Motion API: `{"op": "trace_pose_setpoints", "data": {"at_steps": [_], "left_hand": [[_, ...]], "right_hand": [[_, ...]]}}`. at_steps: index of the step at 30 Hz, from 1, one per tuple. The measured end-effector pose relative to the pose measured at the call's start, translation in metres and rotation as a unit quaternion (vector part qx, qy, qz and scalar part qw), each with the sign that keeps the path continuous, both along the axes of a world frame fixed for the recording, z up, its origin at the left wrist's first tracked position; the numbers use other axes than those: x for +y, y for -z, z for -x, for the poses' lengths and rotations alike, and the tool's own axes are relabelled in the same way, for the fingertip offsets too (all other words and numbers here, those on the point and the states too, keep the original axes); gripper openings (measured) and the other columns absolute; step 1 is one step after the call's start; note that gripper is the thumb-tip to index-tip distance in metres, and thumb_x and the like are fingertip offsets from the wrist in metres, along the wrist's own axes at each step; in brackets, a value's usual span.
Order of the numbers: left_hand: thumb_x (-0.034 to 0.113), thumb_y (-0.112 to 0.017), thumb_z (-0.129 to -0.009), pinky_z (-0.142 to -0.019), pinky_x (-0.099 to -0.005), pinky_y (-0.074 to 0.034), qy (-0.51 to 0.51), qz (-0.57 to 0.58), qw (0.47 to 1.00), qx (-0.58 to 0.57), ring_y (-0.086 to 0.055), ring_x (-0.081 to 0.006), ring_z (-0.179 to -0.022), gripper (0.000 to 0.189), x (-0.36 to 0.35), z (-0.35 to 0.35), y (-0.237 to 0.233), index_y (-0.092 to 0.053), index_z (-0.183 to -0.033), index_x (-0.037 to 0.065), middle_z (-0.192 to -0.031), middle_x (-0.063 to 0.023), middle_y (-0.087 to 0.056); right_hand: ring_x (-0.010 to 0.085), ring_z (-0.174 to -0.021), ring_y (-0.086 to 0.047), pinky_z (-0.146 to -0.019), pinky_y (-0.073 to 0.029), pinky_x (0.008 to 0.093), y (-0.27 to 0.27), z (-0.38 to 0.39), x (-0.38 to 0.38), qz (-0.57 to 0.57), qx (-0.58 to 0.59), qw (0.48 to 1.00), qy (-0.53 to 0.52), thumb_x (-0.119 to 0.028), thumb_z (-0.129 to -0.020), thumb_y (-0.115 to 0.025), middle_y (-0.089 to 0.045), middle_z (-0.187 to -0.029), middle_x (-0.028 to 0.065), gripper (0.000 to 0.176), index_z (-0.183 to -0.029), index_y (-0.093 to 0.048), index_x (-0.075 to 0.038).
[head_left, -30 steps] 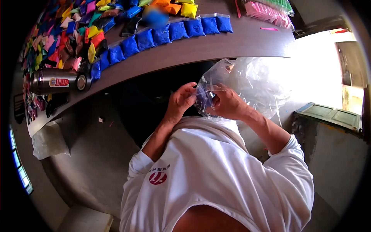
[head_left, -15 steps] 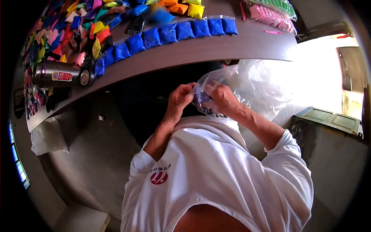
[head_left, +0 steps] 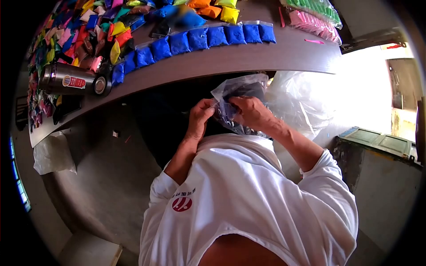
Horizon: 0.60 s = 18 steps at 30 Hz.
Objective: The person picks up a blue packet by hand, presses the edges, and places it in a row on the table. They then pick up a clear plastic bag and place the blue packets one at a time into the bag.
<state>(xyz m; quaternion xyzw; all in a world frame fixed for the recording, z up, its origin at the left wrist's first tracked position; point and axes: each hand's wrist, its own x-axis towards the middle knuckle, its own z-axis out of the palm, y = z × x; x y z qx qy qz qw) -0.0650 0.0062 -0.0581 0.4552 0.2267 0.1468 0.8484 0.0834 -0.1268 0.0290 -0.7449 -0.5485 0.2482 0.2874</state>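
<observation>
A clear plastic bag (head_left: pixel 245 83) with dark contents hangs over my lap, its upper part spread wide below the table edge. My left hand (head_left: pixel 202 117) grips the bag's left side between thumb and fingers. At the bag's near right part is my right hand (head_left: pixel 252 111), its fingers curled on the film; the fingertips are partly hidden. A row of filled blue packets (head_left: pixel 179 43) lies along the table's near edge, ahead of both hands.
A heap of small multicoloured packets (head_left: pixel 88 35) covers the table's left, beside a steel thermos (head_left: pixel 57 79) lying on its side. Packs of pink pieces (head_left: pixel 315 26) and green pieces (head_left: pixel 317 9) lie far right. A large clear plastic bag (head_left: pixel 301 102) is right of my hands.
The bag's upper part has opened out and risen toward the table. My right hand has shifted slightly left and down, and the left hand has moved slightly left.
</observation>
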Motion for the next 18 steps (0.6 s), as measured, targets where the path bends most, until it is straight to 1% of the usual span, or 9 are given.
{"op": "trace_pose_setpoints", "data": {"at_steps": [2, 3, 5, 9, 12, 14, 15, 17, 18], "left_hand": [[0.028, -0.061, -0.077, -0.088, -0.0256, -0.041, 0.011, 0.007, 1.000, 0.014, -0.054, -0.0115, -0.089, 0.034, 0.002, 0.002, -0.001, -0.060, -0.101, 0.004, -0.092, -0.0020, -0.060], [0.028, -0.061, -0.077, -0.087, -0.0251, -0.041, 0.023, 0.014, 0.999, 0.026, -0.054, -0.0115, -0.089, 0.034, 0.003, 0.001, -0.002, -0.060, -0.100, 0.004, -0.092, -0.0019, -0.060], [0.028, -0.061, -0.076, -0.087, -0.0249, -0.041, 0.021, 0.015, 1.000, 0.016, -0.054, -0.0114, -0.088, 0.034, 0.001, -0.002, -0.005, -0.060, -0.100, 0.003, -0.092, -0.0019, -0.060], [0.027, -0.061, -0.076, -0.087, -0.0248, -0.041, 0.037, 0.030, 0.999, 0.000, -0.054, -0.0112, -0.088, 0.034, 0.002, -0.002, -0.002, -0.060, -0.100, 0.003, -0.094, -0.0027, -0.060], [0.026, -0.061, -0.076, -0.086, -0.0248, -0.041, 0.029, 0.026, 0.999, 0.003, -0.054, -0.0109, -0.088, 0.034, 0.004, 0.001, 0.002, -0.060, -0.100, 0.003, -0.093, -0.0027, -0.060], [0.026, -0.061, -0.075, -0.086, -0.0251, -0.042, 0.030, 0.019, 0.999, 0.013, -0.054, -0.0110, -0.088, 0.035, 0.003, 0.003, 0.002, -0.060, -0.101, 0.003, -0.093, -0.0028, -0.060], [0.027, -0.061, -0.075, -0.085, -0.0254, -0.042, 0.033, 0.012, 0.999, 0.018, -0.054, -0.0111, -0.087, 0.036, 0.003, 0.002, 0.000, -0.060, -0.101, 0.002, -0.093, -0.0028, -0.059], [0.027, -0.061, -0.075, -0.085, -0.0257, -0.042, 0.044, -0.003, 0.999, 0.024, -0.054, -0.0111, -0.087, 0.036, 0.004, 0.003, -0.006, -0.060, -0.102, 0.003, -0.093, -0.0028, -0.059], [0.027, -0.061, -0.075, -0.085, -0.0260, -0.042, 0.055, -0.018, 0.998, 0.030, -0.054, -0.0111, -0.087, 0.037, 0.004, 0.003, -0.007, -0.059, -0.103, 0.003, -0.093, -0.0028, -0.059]], "right_hand": [[0.0323, -0.077, -0.063, -0.072, -0.050, 0.0377, -0.015, -0.006, -0.001, 0.069, 0.024, 0.997, 0.037, -0.008, -0.069, -0.066, -0.064, -0.085, 0.0194, 0.037, -0.105, -0.059, -0.001], [0.0323, -0.077, -0.063, -0.072, -0.050, 0.0377, -0.019, -0.009, -0.002, 0.069, 0.023, 0.997, 0.038, -0.008, -0.069, -0.066, -0.064, -0.085, 0.0194, 0.037, -0.105, -0.059, -0.001], [0.0304, -0.075, -0.063, -0.069, -0.050, 0.0370, -0.025, -0.014, -0.006, 0.070, 0.066, 0.995, 0.020, -0.010, -0.071, -0.065, -0.064, -0.083, 0.0185, 0.036, -0.106, -0.059, -0.001], [0.0306, -0.077, -0.064, -0.070, -0.050, 0.0367, -0.006, -0.012, -0.004, 0.084, 0.054, 0.995, -0.003, -0.010, -0.070, -0.067, -0.065, -0.085, 0.0179, 0.036, -0.104, -0.060, -0.001], [0.0322, -0.077, -0.064, -0.070, -0.049, 0.0376, -0.006, -0.001, 0.000, 0.095, 0.035, 0.995, 0.022, -0.010, -0.069, -0.069, -0.064, -0.084, 0.0176, 0.039, -0.105, -0.058, -0.002], [0.0348, -0.081, -0.062, -0.071, -0.049, 0.0402, -0.009, 0.005, 0.001, 0.076, 0.067, 0.994, 0.048, -0.010, -0.065, -0.074, -0.064, -0.086, 0.0182, 0.047, -0.107, -0.054, -0.002], [0.0348, -0.081, -0.062, -0.071, -0.049, 0.0402, -0.008, 0.006, 0.003, 0.076, 0.068, 0.994, 0.047, -0.010, -0.065, -0.074, -0.064, -0.086, 0.0182, 0.047, -0.107, -0.054, -0.002], [0.0373, -0.093, -0.061, -0.080, -0.049, 0.0415, -0.002, 0.007, 0.005, 0.042, -0.006, 0.999, -0.021, -0.011, -0.067, -0.073, -0.063, -0.100, 0.0208, 0.054, -0.116, -0.053, 0.000], [0.0373, -0.093, -0.061, -0.080, -0.049, 0.0415, 0.000, 0.009, 0.006, 0.043, -0.006, 0.999, -0.022, -0.011, -0.067, -0.073, -0.063, -0.100, 0.0208, 0.054, -0.116, -0.053, 0.000]]}}
